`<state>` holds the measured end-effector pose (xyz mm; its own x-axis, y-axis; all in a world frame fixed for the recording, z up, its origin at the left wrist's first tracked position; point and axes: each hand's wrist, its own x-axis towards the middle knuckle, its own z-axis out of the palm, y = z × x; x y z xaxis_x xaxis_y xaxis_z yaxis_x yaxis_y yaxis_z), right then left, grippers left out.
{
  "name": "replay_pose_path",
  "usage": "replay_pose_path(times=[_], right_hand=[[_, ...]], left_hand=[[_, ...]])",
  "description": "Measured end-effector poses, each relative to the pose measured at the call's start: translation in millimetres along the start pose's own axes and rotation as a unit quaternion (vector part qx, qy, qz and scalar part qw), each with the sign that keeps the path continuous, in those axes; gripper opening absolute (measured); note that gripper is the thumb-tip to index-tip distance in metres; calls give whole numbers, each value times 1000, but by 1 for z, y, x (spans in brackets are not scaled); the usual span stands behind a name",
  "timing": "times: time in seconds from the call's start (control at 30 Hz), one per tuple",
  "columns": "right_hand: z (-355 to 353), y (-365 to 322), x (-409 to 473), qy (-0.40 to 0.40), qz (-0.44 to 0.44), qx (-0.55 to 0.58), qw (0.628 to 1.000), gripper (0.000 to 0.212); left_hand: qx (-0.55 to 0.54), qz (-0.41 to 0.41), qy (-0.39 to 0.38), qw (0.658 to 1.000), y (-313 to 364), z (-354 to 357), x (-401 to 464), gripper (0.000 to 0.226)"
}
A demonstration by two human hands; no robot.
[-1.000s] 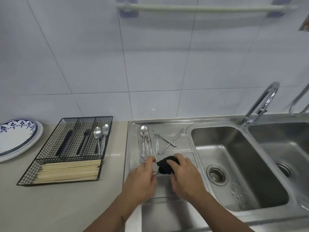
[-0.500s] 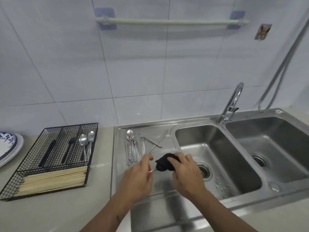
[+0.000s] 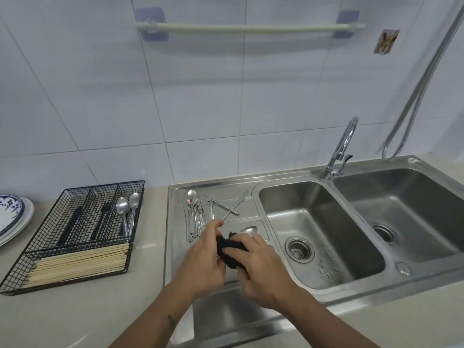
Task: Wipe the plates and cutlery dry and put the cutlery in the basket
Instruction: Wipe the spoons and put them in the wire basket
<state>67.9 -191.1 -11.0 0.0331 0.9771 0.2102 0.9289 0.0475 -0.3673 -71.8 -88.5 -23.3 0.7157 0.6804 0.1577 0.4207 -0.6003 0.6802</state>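
overhead, white tiles (image 3: 200,96) behind steel sink (image 3: 324,295)

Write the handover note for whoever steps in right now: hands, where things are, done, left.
Left hand holds one end of the spoon; right hand grips the dark cloth around it, over the drainboard.
Done: two spoons lie in the basket, with dark cutlery and chopsticks. Plates are stacked left of it.
Left: finish this spoon, then dry and basket the loose cutlery on the drainboard.
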Motion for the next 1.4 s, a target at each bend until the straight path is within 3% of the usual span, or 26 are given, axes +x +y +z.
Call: replay_pose_path(times=[0.13,0.3,0.5,0.73,0.87,1.0,1.1,1.27,1.4], right_hand=[[-1,1,6,-24,-16,-14,999,59],[1,8,4,29,80,-68,994,53],[1,-10,-2,-1,-20,-60,998,55],[-9,18,-4,26,118,-115,986,51],[-7,8,-7,16,40,-120,992,54],[-3,18,-8,19,97,-131,986,58],[1,12,-9,27,69,-134,988,56],[-1,7,-3,70,54,-85,992,56],[-4,7,-5,57,44,-70,995,53]], left_hand=[[26,7,-9,1000,0,-1,-5,81],[39,-17,-5,999,4,3,-9,83],[49,-5,-11,999,5,1,-8,81],[73,-22,-18,997,6,5,-14,74],[80,2,5,997,4,2,-8,56],[100,8,17,995,4,2,-6,54],[100,4,26,995,6,5,-9,53],[105,7,38,994,13,6,-9,61],[118,-2,35,992,10,4,-10,71]])
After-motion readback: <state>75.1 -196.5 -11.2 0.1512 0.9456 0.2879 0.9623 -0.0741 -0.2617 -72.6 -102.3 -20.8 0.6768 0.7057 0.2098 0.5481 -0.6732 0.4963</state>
